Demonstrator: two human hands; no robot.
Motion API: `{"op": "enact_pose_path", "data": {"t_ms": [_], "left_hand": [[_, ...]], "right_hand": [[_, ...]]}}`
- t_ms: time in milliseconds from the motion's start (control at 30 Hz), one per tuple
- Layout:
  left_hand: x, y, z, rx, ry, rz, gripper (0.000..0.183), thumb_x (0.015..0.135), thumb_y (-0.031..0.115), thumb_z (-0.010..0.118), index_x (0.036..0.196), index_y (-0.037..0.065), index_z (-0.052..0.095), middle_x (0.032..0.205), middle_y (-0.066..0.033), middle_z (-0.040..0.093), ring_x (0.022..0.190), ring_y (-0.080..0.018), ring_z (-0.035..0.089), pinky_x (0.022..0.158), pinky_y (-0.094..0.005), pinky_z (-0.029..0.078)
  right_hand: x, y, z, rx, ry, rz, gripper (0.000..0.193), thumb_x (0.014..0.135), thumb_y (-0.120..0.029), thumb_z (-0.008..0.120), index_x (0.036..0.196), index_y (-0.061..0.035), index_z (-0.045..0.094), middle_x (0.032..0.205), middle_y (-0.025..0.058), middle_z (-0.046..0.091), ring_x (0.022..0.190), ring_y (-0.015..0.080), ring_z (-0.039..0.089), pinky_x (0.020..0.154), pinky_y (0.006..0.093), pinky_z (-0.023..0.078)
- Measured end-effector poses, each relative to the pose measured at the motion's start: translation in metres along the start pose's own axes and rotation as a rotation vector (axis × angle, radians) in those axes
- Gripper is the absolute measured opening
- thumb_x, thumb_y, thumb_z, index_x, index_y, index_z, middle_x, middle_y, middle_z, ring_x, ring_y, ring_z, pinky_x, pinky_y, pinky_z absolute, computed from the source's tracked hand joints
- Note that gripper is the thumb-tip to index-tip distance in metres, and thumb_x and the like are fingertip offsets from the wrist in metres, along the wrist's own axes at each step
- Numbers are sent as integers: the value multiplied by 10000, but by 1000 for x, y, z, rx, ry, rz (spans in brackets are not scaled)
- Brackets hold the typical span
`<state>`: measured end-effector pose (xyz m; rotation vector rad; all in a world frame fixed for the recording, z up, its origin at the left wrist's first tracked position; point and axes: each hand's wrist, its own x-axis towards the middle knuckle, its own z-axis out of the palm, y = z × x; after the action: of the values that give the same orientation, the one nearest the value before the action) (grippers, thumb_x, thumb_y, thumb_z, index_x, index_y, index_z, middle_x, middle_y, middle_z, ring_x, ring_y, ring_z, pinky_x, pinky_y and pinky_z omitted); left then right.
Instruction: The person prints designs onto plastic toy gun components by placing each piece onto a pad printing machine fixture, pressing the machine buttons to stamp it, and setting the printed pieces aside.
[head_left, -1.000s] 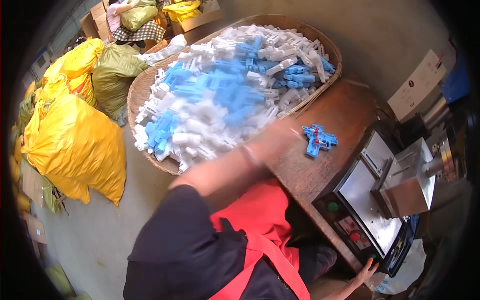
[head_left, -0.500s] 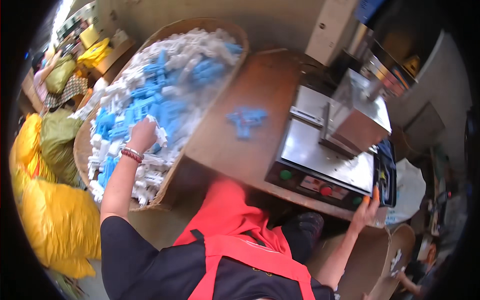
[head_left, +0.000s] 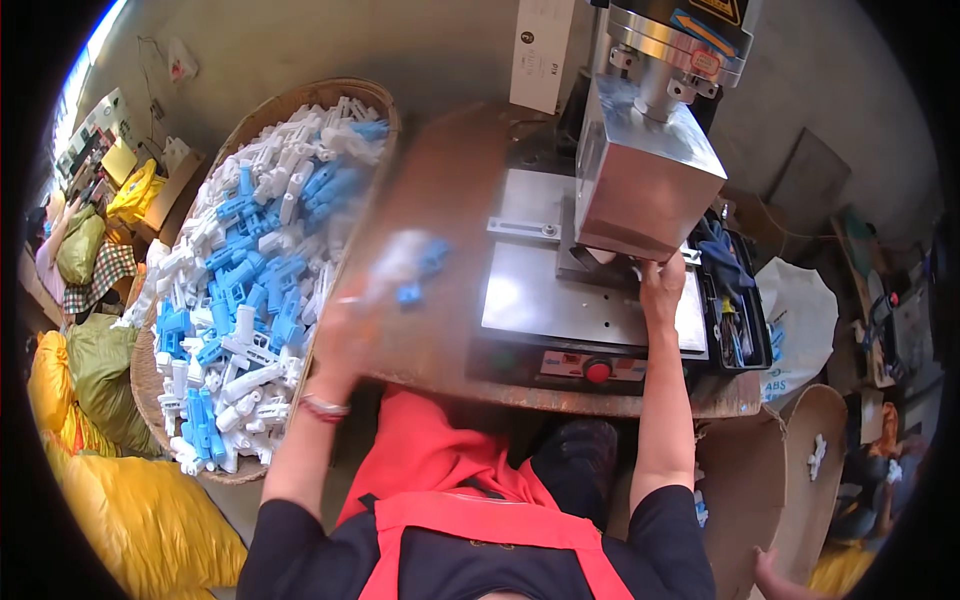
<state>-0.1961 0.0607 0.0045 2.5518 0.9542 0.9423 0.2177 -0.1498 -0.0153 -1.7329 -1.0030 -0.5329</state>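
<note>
My left hand [head_left: 345, 335], smeared by motion, is over the table beside the basket's right edge. At its fingertips is a blurred white toy gun [head_left: 402, 262], which moves along with the hand. A light-blue toy gun [head_left: 432, 257], partly hidden by that blur, lies on the brown table. My right hand [head_left: 660, 287] reaches under the front right edge of the press's metal block [head_left: 650, 200], above the steel plate [head_left: 550, 300]. Its fingers are closed there; what they hold, if anything, is hidden.
A long wicker basket [head_left: 392, 105] piled with white and blue toy guns stands at left. The press has a red button [head_left: 597, 371] in front. A black tool tray [head_left: 752, 330] and a white sack [head_left: 800, 310] are at right. Yellow sacks [head_left: 140, 520] sit lower left; another person's hand [head_left: 775, 572] shows lower right.
My left hand has moved from the basket to above the table with the white toy gun. My right hand has left the press's front corner and reached under the block. The view has shifted.
</note>
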Motion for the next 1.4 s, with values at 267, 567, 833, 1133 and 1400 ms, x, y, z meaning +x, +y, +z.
{"op": "enact_pose_path", "data": {"t_ms": [267,567,833,1133,1400], "left_hand": [[60,137,116,-60,106,509,358,785,125,657,1134,58,616,961,-99,564,886,-281,546,752,-400,419],[110,197,170,60,72,521,127,821,196,603,869,108,680,927,-55,604,900,-263,530,783,-415,383],[30,130,102,3,-91,590,601,856,409,602,1376,141,466,1382,-144,425,1266,-360,391,966,-519,336],[0,45,82,-293,-154,440,563,788,226,690,1315,150,505,1362,-148,447,1261,-361,419,1013,-466,373],[-9,-166,-39,394,-286,-519,572,739,367,715,1184,51,546,1134,-210,577,989,-368,611,837,-440,508]], "right_hand": [[-86,-107,-216,-389,393,112,391,764,75,503,1150,64,564,1247,166,537,1243,305,456,1083,412,301],[-206,-69,-227,-295,81,508,351,821,49,494,1162,30,576,1246,167,549,1266,289,443,1096,389,279],[-180,37,-142,213,-21,662,523,920,-181,600,1338,80,422,1380,205,452,1296,288,403,1091,362,284],[-158,63,-127,-57,-130,710,726,891,-348,652,1398,76,352,1427,179,404,1301,262,387,1085,339,275],[-188,42,-154,82,-92,620,503,941,-191,568,1363,38,417,1381,164,456,1270,245,431,1079,360,308]]}}
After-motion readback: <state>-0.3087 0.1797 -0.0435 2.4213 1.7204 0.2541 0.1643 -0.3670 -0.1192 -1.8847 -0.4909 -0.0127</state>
